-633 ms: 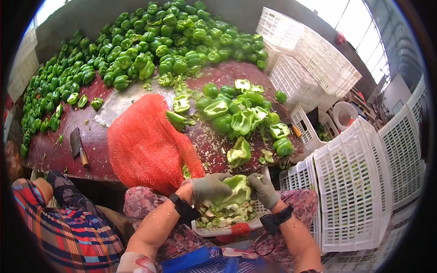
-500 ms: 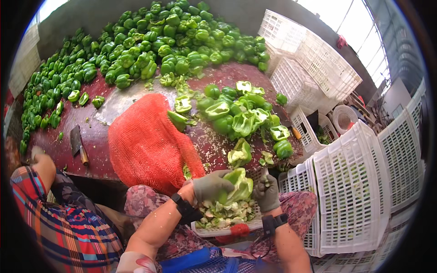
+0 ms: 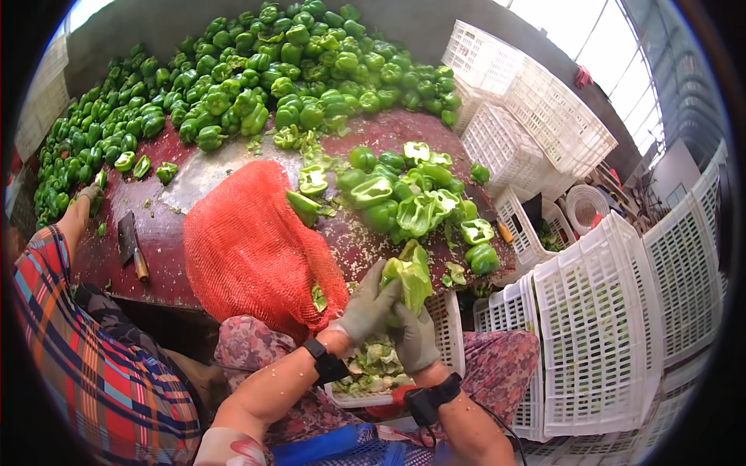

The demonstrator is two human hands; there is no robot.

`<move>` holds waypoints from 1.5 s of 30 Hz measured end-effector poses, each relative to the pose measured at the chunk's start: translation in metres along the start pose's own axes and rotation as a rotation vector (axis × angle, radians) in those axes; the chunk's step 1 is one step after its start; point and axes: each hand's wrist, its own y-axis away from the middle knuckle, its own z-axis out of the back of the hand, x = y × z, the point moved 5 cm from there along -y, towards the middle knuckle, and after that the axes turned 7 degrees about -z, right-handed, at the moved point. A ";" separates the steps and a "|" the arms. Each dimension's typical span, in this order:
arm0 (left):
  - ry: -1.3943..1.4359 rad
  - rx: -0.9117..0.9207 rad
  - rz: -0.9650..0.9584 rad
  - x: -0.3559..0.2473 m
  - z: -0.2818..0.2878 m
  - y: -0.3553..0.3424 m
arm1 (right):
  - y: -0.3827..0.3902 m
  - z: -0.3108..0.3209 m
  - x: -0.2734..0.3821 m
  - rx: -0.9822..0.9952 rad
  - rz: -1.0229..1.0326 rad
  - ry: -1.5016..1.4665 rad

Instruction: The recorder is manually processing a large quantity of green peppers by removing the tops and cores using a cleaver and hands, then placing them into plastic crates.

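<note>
1. Both gloved hands meet on one split green bell pepper [image 3: 409, 279], held in the air just above a small white crate [image 3: 444, 318] of pepper scraps that sits at the person's lap. The left hand [image 3: 367, 307] is closed around the pepper's lower left side; the right hand [image 3: 416, 340] is closed under it from below, fingers curled up against the flesh.

2. The pepper looks torn open, its two halves spread upward. I judge the core is being pulled out, though the core itself is hidden by the fingers.

3. What could go wrong: the wet pepper wall may slip in the gloves and drop past the crate onto the lap. Too hard a pull could snap the halves into ragged bits.

4. A red mesh sack [image 3: 252, 248] lies slack on the bench [image 3: 167, 225], just beside the left hand; its loose edge hangs near the crate and could catch a wrist.

5. A cleaver [image 3: 130, 245] rests on the bench at the left, well apart from the hands but near a co-worker's checked sleeve [image 3: 85, 349], whose gloved hand reaches into the whole peppers [image 3: 256, 85].

6. Opened peppers [image 3: 412, 202] are heaped near the bench edge and could roll off.

7. Packages: empty white lattice crates [image 3: 598, 326] stand stacked to the right and behind. No labels or signs can be made out on them.
</note>
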 end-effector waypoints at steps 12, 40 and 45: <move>-0.163 0.038 0.251 -0.003 0.007 0.001 | 0.000 0.005 0.007 -0.272 0.382 0.812; -0.990 0.559 0.006 -0.003 -0.006 0.008 | 0.052 0.103 0.150 -0.313 0.383 0.870; -1.323 0.894 0.191 0.022 -0.010 0.022 | 0.181 0.199 0.336 -1.102 1.098 1.190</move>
